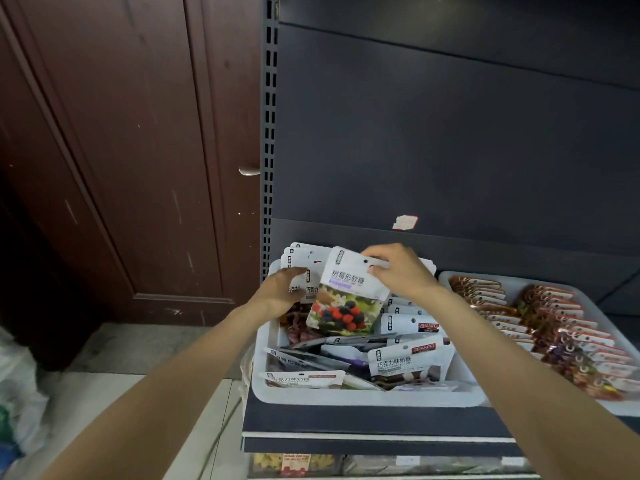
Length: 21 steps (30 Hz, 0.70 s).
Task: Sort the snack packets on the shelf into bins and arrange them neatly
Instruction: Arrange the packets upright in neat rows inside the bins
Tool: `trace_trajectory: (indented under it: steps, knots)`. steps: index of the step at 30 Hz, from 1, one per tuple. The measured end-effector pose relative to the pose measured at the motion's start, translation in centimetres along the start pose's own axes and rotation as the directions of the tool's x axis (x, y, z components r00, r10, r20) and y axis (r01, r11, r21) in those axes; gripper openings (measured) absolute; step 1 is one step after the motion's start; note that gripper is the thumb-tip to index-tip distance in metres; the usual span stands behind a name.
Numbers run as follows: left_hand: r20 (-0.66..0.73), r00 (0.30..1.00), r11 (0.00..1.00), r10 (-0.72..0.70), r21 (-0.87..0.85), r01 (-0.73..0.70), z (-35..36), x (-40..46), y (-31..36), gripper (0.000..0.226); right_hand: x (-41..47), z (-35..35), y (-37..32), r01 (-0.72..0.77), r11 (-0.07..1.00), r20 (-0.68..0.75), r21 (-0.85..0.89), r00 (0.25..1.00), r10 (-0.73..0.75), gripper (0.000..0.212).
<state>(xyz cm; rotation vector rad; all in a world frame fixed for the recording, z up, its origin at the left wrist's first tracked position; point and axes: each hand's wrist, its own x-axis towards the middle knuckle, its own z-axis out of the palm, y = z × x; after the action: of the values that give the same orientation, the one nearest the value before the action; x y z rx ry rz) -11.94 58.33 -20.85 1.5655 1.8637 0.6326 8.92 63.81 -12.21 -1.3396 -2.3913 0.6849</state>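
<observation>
A white bin (pixel 367 396) on the dark shelf holds a jumble of white snack packets. My right hand (pixel 398 270) pinches the top edge of a berry-picture packet (pixel 346 299) and holds it upright above the bin. My left hand (pixel 280 289) rests against the upright chocolate packets (pixel 308 268) stacked at the bin's back left, fingers pressed on them. Loose chocolate-milk packets (pixel 405 365) lie tilted in the bin's front half.
A second white bin (pixel 450 277) to the right holds neat rows of red-brown packets (pixel 554 330). The dark shelf back panel (pixel 450 150) rises behind. A brown wooden door (pixel 121 150) stands left. A lower shelf (pixel 346 464) holds more goods.
</observation>
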Motion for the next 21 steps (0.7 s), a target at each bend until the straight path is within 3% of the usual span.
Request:
trace_trajectory:
  steps: [6,9,12,17,21]
  knots:
    - [-0.068,0.998,0.99,0.002,-0.138,-0.011,0.1,0.7,0.2,0.04,1.9,5.0,1.1,-0.07,0.992,0.017,-0.106,0.997,0.072,0.029]
    - [-0.185,0.982,0.993,-0.032,-0.121,0.009,0.0,0.9,-0.2,0.042,2.5,7.3,2.1,-0.148,0.974,0.098,-0.171,0.981,0.166,0.05]
    - [-0.217,0.974,0.994,-0.064,-0.102,0.043,-0.1,0.8,-0.7,0.05,3.0,8.7,2.6,-0.247,0.968,0.18,-0.054,0.951,0.253,0.077]
    - [-0.123,0.978,0.973,-0.171,-0.175,0.149,-0.2,1.4,-1.4,0.067,4.5,9.6,3.1,-0.341,0.909,0.172,0.239,0.936,0.306,0.095]
    - [-0.046,0.986,0.918,-0.159,-0.374,0.131,0.2,2.3,-0.3,0.082,5.6,10.7,3.5,-0.396,0.842,0.154,0.367,0.918,0.364,0.107]
